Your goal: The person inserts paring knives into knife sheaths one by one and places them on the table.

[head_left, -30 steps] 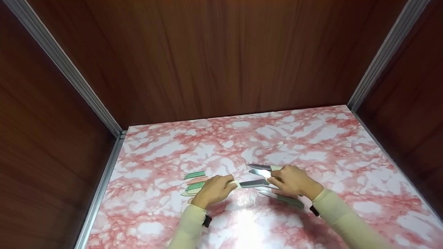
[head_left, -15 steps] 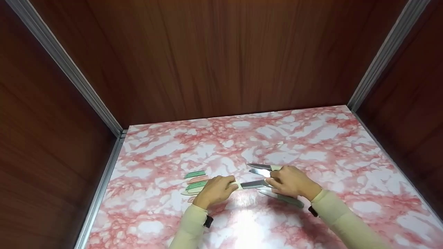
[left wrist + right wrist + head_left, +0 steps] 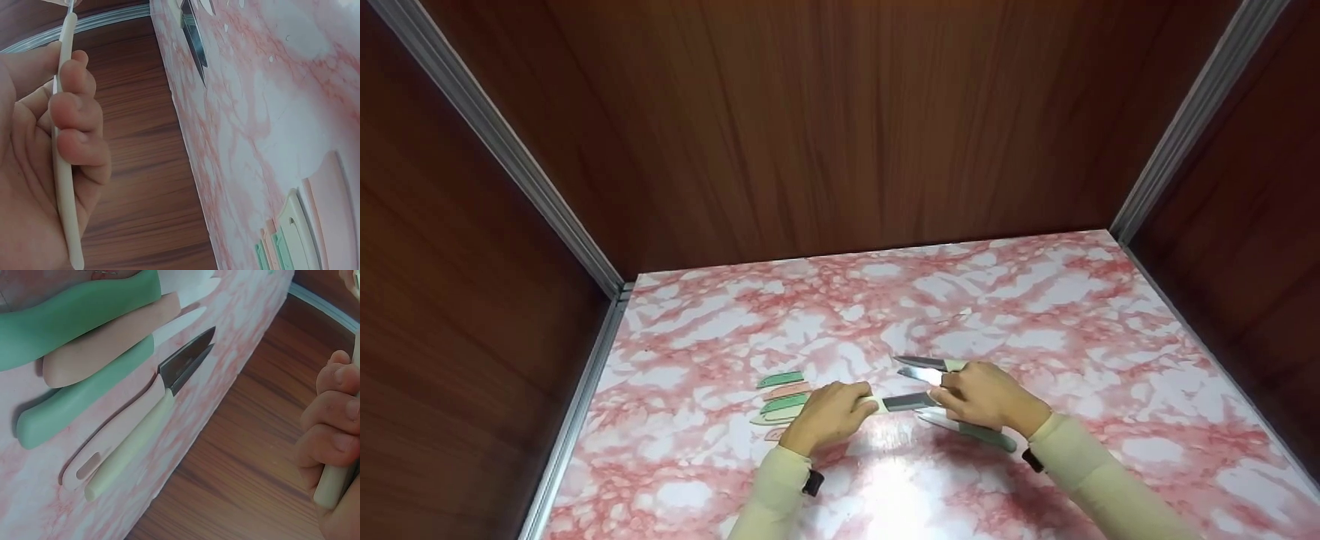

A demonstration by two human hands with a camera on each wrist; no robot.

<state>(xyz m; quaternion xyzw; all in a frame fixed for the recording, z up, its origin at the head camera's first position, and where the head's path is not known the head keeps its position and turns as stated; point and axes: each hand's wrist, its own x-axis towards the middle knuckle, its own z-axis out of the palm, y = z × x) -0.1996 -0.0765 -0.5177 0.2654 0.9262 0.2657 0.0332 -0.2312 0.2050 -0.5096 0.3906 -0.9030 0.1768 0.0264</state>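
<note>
Holding a cream-handled knife (image 3: 897,402) between both hands, I see it just above the pink marble tabletop (image 3: 1072,315) near its front middle. My left hand (image 3: 826,414) has its fingers curled round the cream handle, plain in the left wrist view. My right hand (image 3: 988,395) sits at the blade's tip end with fingers bent; I cannot tell whether they pinch the blade. Green and pink sheaths (image 3: 781,396) lie just left of my left hand. Other knives (image 3: 969,430) lie under and beside my right hand.
</note>
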